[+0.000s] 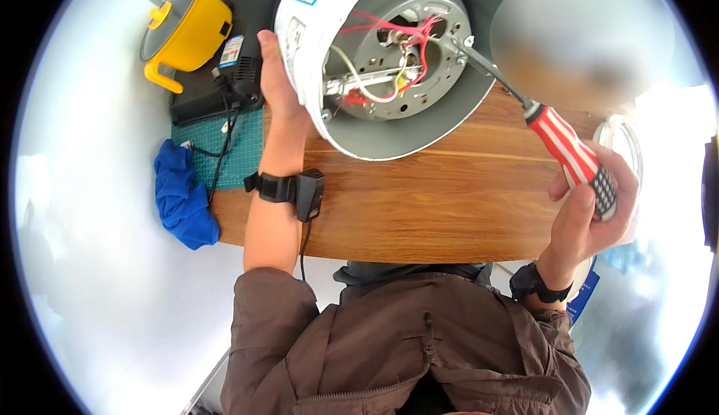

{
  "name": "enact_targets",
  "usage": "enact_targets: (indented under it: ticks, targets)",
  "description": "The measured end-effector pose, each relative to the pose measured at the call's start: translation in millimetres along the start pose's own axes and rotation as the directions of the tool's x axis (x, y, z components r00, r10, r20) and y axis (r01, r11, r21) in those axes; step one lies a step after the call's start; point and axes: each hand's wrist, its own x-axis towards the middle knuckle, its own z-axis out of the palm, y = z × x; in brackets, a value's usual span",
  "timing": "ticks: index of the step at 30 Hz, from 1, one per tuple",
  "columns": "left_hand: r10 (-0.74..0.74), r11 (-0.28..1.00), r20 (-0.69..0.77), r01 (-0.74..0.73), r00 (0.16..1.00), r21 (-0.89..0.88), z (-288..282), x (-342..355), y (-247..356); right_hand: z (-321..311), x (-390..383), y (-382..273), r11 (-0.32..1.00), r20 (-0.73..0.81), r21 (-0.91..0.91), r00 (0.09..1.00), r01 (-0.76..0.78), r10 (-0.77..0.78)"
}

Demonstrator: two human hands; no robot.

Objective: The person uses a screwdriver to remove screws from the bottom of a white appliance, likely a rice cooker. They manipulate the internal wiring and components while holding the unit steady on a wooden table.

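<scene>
A white round appliance housing is tilted so its open underside faces me. Inside it are a grey metal plate, red wires and a pale wire. My left hand grips the housing at its left side; the thumb shows, while the other fingers are mostly hidden. In my right hand, the fingers close around the red-and-white striped handle of a screwdriver. Its shaft reaches over the housing's rim, and the tip is at the right part of the metal plate, near a silver screw.
The wooden table lies beneath. At the left are a yellow pot, a black device with cables, a green cutting mat and a blue cloth. A white ring-shaped part lies at the right. A blurred round grey shape fills the upper right.
</scene>
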Motion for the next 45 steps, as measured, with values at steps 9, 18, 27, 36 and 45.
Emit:
enact_targets:
  ticks: [9, 18, 27, 36, 45]
  targets:
    - [0.095, 0.992, 0.051, -0.099, 0.994, 0.08, -8, -1, -5, 37, -3, -11, 0.944, 0.33, 0.097, 0.885, 0.314, -0.328]
    - [0.065, 0.996, 0.055, -0.061, 0.996, -0.057, -12, 7, -14, 68, -3, -16, 0.941, 0.296, 0.096, 0.894, 0.323, -0.337]
    - [0.094, 0.993, 0.13, -0.101, 0.987, 0.054, -27, 14, -17, 74, 0, -21, 0.938, 0.335, 0.078, 0.877, 0.339, -0.345]
    - [0.082, 0.997, 0.107, -0.082, 0.991, -0.003, -12, 7, -16, 69, -3, -26, 0.94, 0.352, 0.052, 0.875, 0.337, -0.333]
    - [0.083, 0.995, 0.268, -0.068, 0.96, -0.067, -10, 3, -5, 70, -7, -29, 0.911, 0.369, 0.003, 0.846, 0.412, -0.384]
